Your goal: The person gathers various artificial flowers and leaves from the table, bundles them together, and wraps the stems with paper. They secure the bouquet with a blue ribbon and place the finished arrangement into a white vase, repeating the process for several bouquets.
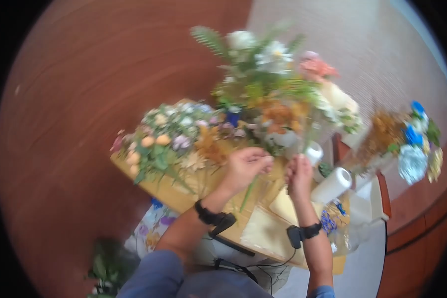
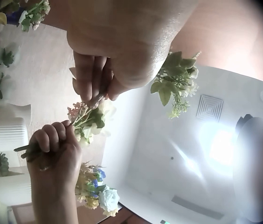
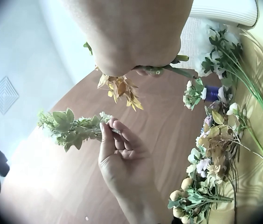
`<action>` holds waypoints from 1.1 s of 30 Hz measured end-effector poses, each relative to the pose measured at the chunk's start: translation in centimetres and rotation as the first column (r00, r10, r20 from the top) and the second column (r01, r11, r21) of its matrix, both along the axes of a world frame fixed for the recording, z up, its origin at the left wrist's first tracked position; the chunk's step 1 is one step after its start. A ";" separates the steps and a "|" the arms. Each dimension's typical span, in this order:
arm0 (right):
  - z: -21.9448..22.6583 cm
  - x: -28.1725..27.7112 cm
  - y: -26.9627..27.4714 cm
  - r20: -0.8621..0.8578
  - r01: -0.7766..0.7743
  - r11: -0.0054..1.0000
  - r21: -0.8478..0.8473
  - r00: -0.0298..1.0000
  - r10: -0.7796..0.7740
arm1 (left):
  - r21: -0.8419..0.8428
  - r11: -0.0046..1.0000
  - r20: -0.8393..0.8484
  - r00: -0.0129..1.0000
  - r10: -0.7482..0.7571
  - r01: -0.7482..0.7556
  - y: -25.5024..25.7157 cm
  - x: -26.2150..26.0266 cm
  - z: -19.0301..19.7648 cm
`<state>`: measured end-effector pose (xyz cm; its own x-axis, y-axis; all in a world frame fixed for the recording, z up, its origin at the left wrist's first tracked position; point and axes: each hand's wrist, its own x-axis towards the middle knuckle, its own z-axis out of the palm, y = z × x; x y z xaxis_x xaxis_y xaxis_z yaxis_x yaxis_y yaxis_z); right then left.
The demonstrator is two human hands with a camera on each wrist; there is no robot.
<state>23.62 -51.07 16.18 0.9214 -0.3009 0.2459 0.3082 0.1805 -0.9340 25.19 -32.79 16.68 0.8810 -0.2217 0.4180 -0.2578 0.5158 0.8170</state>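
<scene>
My left hand is raised over the table, thumb and fingertips pinching a sprig of green leaves and tiny pale blossoms that points upward. Close beside it, my right hand has its fingers wrapped round several green stems, whose cut ends poke out of the fist. Above that fist spreads a small bunch of pink and cream flowers with green leaves. Golden-yellow leaves show past the right hand in the right wrist view. The left fingertips overlap the bunch in the left wrist view.
Loose artificial flowers cover the table's left part. A large white-flowered arrangement stands at the back. White rolls, cream sheets and blue-purple trimmings lie on the right. A blue-flowered bunch stands farther right.
</scene>
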 end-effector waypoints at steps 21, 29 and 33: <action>-0.2 -1.4 0.5 0.085 -0.090 0.996 0.011 0.992 0.089 | 0.520 0.704 -0.273 0.687 0.674 -0.484 14.7 14.7 -8.9; -0.4 -1.7 0.6 0.070 -0.070 0.997 0.010 0.995 0.069 | 0.771 0.467 0.007 0.740 0.673 -0.433 18.6 9.1 -5.4; -0.8 -1.8 0.9 0.065 -0.085 0.996 0.029 0.994 0.083 | 0.886 0.076 0.316 0.717 0.622 -0.457 21.2 5.4 -7.3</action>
